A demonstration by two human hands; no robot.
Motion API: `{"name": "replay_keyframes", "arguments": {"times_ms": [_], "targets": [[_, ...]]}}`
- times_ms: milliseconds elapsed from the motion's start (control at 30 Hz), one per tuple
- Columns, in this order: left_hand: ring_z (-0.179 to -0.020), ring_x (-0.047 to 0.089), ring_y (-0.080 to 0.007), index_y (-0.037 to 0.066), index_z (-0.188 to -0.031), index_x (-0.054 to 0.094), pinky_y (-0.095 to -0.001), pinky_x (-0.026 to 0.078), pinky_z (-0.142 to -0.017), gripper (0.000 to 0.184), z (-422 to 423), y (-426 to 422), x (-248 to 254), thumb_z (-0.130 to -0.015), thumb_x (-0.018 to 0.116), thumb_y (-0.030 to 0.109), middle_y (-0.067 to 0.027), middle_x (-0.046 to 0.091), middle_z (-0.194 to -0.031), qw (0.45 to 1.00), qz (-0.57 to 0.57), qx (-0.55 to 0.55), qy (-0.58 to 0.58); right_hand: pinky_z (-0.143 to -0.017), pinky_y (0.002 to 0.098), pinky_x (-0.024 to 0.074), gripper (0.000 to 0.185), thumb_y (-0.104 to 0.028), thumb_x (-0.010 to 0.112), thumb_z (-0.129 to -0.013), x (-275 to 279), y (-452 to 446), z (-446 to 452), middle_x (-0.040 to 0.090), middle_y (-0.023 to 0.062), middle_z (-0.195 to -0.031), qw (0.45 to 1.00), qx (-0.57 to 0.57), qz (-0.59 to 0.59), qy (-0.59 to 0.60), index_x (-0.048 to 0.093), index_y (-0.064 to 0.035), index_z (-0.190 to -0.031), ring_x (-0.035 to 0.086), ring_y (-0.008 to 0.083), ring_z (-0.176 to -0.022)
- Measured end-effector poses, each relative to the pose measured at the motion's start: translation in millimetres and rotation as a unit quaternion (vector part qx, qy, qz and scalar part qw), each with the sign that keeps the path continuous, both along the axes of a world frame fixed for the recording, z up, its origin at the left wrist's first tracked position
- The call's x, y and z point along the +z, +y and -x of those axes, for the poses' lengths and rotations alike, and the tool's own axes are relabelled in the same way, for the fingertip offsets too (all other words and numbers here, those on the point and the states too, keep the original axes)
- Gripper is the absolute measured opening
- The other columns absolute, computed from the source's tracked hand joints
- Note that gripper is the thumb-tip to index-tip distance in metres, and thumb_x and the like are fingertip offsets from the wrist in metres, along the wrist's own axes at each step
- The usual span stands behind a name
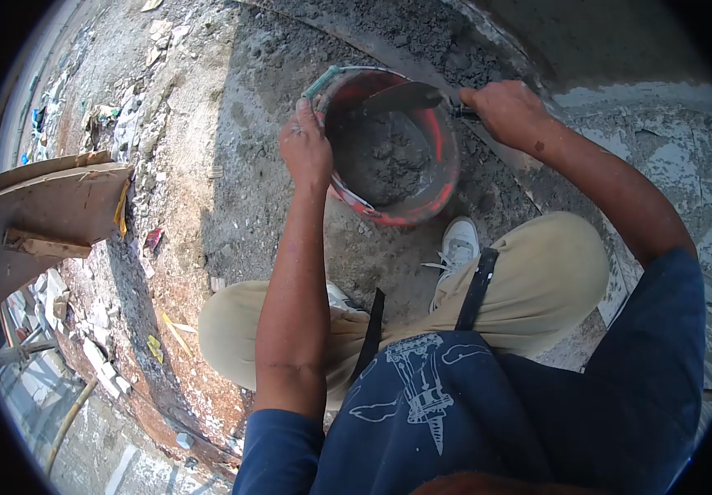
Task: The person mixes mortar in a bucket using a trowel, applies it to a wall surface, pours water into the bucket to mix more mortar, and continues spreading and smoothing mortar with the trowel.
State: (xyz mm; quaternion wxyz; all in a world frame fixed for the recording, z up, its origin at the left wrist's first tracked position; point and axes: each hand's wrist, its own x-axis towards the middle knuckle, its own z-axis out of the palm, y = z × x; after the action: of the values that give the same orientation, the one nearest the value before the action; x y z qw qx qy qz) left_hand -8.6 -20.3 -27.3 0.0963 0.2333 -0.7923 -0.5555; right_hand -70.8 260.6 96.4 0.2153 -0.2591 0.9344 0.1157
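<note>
A red bucket (pixel 434 194), smeared with grey, stands on the ground in front of my feet. Wet grey mortar (pixel 393 153) lies in its bottom. My left hand (pixel 306 147) is closed on the bucket's left rim, beside a green part of the edge. On the other side, my right hand (pixel 508 111) grips the dark handle of a trowel (pixel 405 97). The trowel's blade reaches over the far right rim into the bucket's mouth, above the mortar. My right fingers are partly hidden behind the hand.
Rough, dusty ground with rubble surrounds the bucket. Wooden boards (pixel 51 210) jut in from the left, with broken white pieces (pixel 104 367) below them. Loose grey mortar (pixel 422 33) lies beyond the bucket. A concrete ledge (pixel 636 95) runs along the right.
</note>
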Motion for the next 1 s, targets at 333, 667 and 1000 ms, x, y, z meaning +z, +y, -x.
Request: {"name": "replay_keyframes", "arguments": {"times_ms": [333, 667, 1000], "targets": [[-0.062, 0.054, -0.0222, -0.002, -0.078, 0.066, -0.0405, 0.043, -0.062, 0.058, 0, 13, 10, -0.106, 0.044, 0.044, -0.0105, 0.06, -0.065, 0.999, 0.031, -0.027, 0.029, -0.076, 0.047, 0.0562, 0.028, -0.008, 0.061, -0.083, -28, 6, 20, 0.071, 0.0168, -0.087, 0.996, 0.062, 0.036, 0.045, 0.065, -0.0104, -0.11, 0.07, 0.0376, -0.086], [-0.063, 0.052, -0.0144, -0.002, -0.091, 0.071, -0.033, 0.043, -0.061, 0.045, -7, 35, 17, -0.105, 0.051, 0.036, -0.0049, 0.06, -0.068, 1.0, -0.016, -0.002, 0.023, -0.079, 0.0424, 0.0582, 0.031, -0.012, 0.065, -0.081, -121, 2, -51, 0.072, 0.0225, -0.097, 0.983, -0.046, 0.087, -0.154, 0.072, -0.0015, -0.109, 0.072, 0.0358, -0.094], [-0.061, 0.043, -0.0096, 0.0, -0.076, 0.062, -0.0292, 0.036, -0.057, 0.052, -1, 23, 10, -0.107, 0.047, 0.039, 0.0006, 0.051, -0.065, 0.998, 0.038, -0.026, 0.051, -0.052, 0.0392, 0.05, 0.019, -0.016, 0.069, -0.08, -122, -49, -67, 0.064, 0.0109, -0.071, 0.757, -0.346, 0.211, -0.513, 0.066, 0.0017, -0.088, 0.062, 0.0193, -0.055]]}}
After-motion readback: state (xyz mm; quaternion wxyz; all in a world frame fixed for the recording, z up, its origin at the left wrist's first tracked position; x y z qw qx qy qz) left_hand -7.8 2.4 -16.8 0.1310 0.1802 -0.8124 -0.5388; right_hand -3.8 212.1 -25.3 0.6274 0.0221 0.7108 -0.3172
